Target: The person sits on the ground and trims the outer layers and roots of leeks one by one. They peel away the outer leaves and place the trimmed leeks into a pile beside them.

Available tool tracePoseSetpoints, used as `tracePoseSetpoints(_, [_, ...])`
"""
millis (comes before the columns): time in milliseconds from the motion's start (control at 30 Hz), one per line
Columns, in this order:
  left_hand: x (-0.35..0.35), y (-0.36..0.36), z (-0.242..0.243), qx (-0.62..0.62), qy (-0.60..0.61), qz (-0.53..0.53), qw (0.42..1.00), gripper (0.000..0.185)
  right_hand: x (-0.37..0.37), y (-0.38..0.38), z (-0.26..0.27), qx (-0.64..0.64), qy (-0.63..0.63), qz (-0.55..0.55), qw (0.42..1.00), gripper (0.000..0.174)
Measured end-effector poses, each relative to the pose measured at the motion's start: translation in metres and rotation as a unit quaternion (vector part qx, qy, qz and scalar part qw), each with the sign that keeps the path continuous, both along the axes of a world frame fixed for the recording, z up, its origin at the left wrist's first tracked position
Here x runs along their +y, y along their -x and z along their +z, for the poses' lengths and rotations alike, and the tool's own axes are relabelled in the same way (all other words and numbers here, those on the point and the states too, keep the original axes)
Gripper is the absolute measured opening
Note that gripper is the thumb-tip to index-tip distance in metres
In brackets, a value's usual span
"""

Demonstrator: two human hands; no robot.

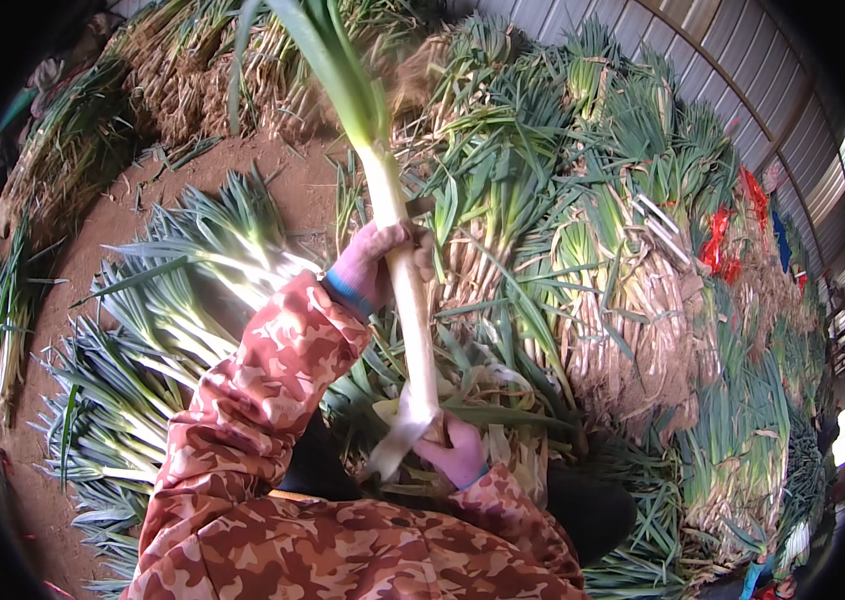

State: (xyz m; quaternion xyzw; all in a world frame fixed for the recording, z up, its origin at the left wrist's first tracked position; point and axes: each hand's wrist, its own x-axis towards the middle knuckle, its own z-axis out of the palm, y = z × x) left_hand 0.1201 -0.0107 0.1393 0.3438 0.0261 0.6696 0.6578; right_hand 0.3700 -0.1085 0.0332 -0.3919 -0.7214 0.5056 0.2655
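My left hand [374, 259], in a pinkish glove with a blue cuff, is closed around the white stem of a large green onion [407, 307]. The stalk slants up and left, its green leaves reaching the top edge of the view. At the root end, my right hand [458, 451], gloved alike, grips the base with thumb and fingers. A pale, blurred strip of outer skin [396, 442] hangs off the stem just left of that hand. Below the stem lies a heap of loose leaves and peelings [494, 390]. A dark shape behind the left fingers is unclear.
Cleaner green onions [160, 360] lie in a row on the dirt floor [85, 277] to my left. Bundles with soil on their roots [632, 322] stand to the right, and more bundles [182, 82] line the back. A corrugated wall [602, 22] rises behind.
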Motion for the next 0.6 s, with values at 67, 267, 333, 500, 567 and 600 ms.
tracePoseSetpoints(67, [0.008,0.006,-0.009,0.038,0.085,0.128,0.987,0.041,0.005,0.007,0.009,-0.102,-0.233,-0.072,0.964,0.055])
tracePoseSetpoints(267, [0.030,0.045,-0.061,0.096,0.221,0.379,0.893,0.013,0.035,0.039,0.029,-0.275,-0.481,0.006,0.833,0.053])
tracePoseSetpoints(333, [0.032,0.056,-0.073,0.114,0.258,0.406,0.869,0.014,0.043,0.062,0.027,-0.249,-0.494,0.080,0.829,0.049])
tracePoseSetpoints(500, [0.026,0.072,-0.092,0.092,0.309,0.430,0.843,0.012,0.078,0.120,0.011,-0.252,-0.485,0.158,0.822,0.018])
tracePoseSetpoints(567, [0.026,0.088,-0.092,0.061,0.346,0.456,0.818,0.014,0.082,0.118,-0.001,-0.182,-0.495,0.164,0.834,0.016])
tracePoseSetpoints(600, [0.024,0.100,-0.090,0.049,0.335,0.487,0.805,0.015,0.078,0.108,-0.009,-0.164,-0.483,0.167,0.844,0.018])
